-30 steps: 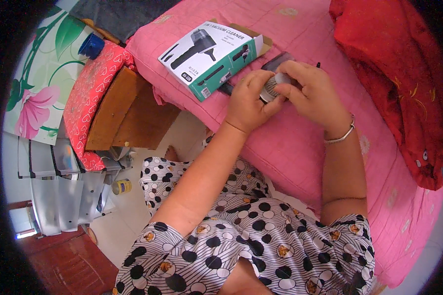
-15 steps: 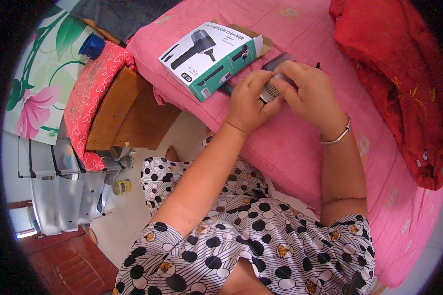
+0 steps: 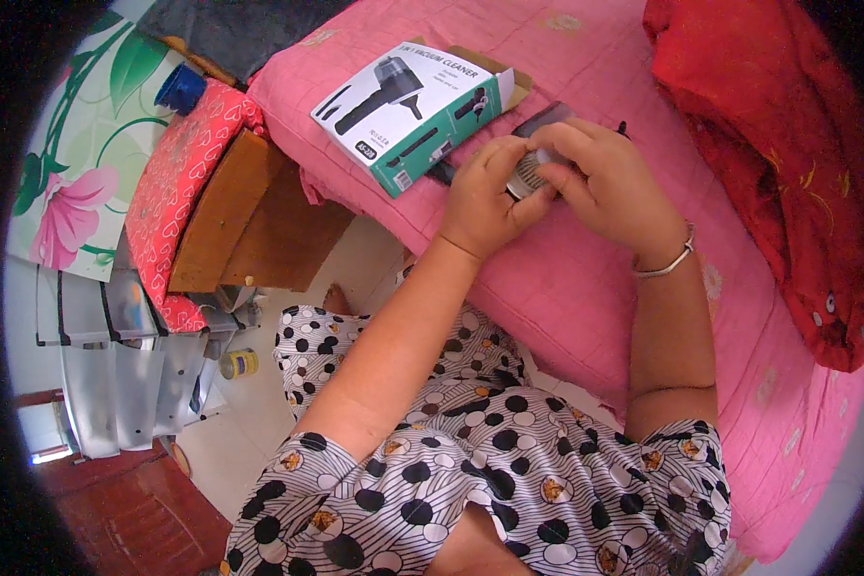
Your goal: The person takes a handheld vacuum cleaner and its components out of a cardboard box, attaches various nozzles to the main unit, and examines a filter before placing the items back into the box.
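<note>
Over the bed's near edge, my two hands meet around a small round part with a pale ribbed side, which looks like a vacuum cleaner filter [image 3: 524, 180]. My left hand [image 3: 487, 200] is closed around its left side. The fingers of my right hand [image 3: 612, 187] curl over its upper right side, with the thumb bent against it. My fingers hide much of the part. Just behind my hands lies a dark, partly see-through piece [image 3: 541, 117] on the pink bedcover [image 3: 566, 264]. Beside it stands a white and green box [image 3: 408, 110] picturing a handheld vacuum cleaner, its end flap open.
Red cloth [image 3: 768, 163] is heaped along the bed's right side. Left of the bed is a wooden cabinet [image 3: 259, 216] under a red heart-patterned cover [image 3: 178, 182], with a blue cup [image 3: 180, 89] on top. A yellow tin [image 3: 239, 364] sits on the floor by a rack [image 3: 130, 374].
My right hand has shifted slightly to the right and turned a little on the filter. Slightly more of the ribbed side shows. My left hand stays nearly in place.
</note>
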The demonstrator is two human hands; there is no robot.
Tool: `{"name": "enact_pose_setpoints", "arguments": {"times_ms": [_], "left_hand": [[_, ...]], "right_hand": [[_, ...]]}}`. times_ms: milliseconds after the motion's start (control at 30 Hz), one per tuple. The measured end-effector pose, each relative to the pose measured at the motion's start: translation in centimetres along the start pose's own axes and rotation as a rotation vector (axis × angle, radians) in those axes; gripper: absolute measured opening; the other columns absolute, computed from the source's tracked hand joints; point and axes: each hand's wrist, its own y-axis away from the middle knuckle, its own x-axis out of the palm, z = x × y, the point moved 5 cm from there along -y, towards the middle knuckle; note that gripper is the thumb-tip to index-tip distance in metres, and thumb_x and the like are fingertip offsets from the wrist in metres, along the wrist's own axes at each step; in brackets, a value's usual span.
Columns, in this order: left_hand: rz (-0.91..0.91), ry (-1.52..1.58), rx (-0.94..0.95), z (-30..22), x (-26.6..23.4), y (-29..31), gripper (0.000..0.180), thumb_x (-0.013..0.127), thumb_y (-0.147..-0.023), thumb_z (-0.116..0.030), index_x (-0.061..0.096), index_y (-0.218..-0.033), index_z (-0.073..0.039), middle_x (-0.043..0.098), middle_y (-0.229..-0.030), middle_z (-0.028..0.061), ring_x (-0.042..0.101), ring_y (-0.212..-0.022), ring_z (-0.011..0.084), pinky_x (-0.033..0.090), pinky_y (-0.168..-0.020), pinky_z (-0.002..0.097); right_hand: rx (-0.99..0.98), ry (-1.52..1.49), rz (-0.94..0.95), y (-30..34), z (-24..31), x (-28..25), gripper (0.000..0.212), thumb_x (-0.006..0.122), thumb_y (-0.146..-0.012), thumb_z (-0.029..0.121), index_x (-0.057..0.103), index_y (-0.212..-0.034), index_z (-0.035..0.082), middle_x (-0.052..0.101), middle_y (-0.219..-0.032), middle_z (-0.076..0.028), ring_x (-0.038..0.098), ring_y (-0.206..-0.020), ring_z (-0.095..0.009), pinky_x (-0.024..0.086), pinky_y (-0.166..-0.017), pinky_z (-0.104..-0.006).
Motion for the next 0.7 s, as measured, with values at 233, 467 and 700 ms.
{"name": "enact_pose_setpoints", "arguments": {"times_ms": [233,467,700], "left_hand": [[-0.01,0.005,-0.056,0.5,-0.1,0.1,0.045,0.073,-0.073,-0.024,0.055,-0.107,-0.001,0.061,-0.099,0.0174,0.06,-0.089,0.035,0.05,-0.076,0.0398],[-0.012,-0.064,-0.08,0.9,0.1,0.3,0.044,0.072,-0.072,-0.021,0.056,-0.108,-0.001,0.06,-0.103,0.0182,0.06,-0.092,0.0349,0.049,-0.079,0.0394],[0.012,-0.074,-0.091,0.8,0.0,0.3,0.045,0.071,-0.073,-0.022,0.055,-0.111,-0.003,0.061,-0.103,0.0176,0.06,-0.095,0.0351,0.049,-0.083,0.0394]], "right_hand": [[0.008,-0.037,-0.003,-0.1,-0.4,0.1,0.018,0.059,-0.082,0.015,0.053,-0.094,0.003,0.059,-0.088,-0.019,0.058,-0.083,-0.039,0.047,-0.07,-0.0454],[0.151,0.103,-0.102,0.1,-0.2,0.8,0.023,0.06,-0.084,0.025,0.055,-0.092,0.005,0.062,-0.079,-0.019,0.061,-0.074,-0.039,0.048,-0.065,-0.0476],[0.293,0.166,-0.123,0.1,0.2,1.4,0.025,0.059,-0.086,0.029,0.056,-0.091,0.005,0.063,-0.079,-0.019,0.062,-0.074,-0.038,0.049,-0.064,-0.0468]]}}
